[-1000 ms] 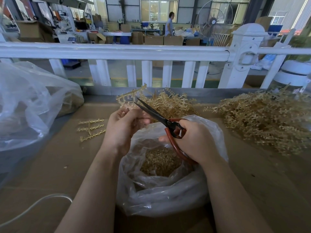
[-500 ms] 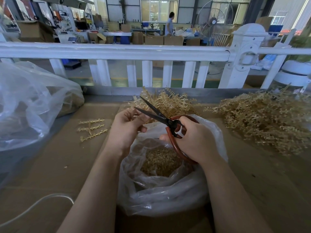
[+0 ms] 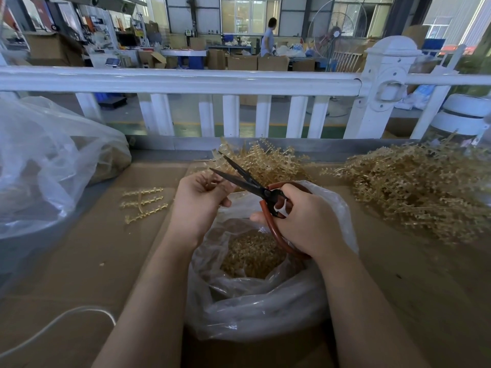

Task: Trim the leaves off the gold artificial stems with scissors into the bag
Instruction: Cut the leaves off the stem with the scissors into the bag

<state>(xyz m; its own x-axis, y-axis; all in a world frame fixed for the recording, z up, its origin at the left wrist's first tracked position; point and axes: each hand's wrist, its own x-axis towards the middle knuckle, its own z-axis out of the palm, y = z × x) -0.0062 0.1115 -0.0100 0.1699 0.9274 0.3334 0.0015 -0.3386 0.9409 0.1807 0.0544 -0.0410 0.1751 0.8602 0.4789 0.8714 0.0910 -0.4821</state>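
Left hand (image 3: 198, 205) pinches gold plastic leafy stem (image 3: 212, 179); right hand (image 3: 305, 221) grips red-handled black scissors (image 3: 255, 185), blades agape at 11 o'clock over clear plastic bag (image 3: 265, 309). Risk: blades nick left fingertips; cuttings land on cardboard-covered counter (image 3: 79, 261), missing bag.

One head-worn wide-angle view looks forward and down, close over the cardboard-covered table (image 3: 79, 261).

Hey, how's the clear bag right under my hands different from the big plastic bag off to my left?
The clear bag under the hands stands open-mouthed, with small gold trimmings visible inside; the big plastic bag on the left slumps on its side, contents mostly hazy through the film. The bag under the hands looks smaller and sits on the cardboard sheet; the left one bulks larger at the table edge. Both are thin, transparent, crinkled plastic.
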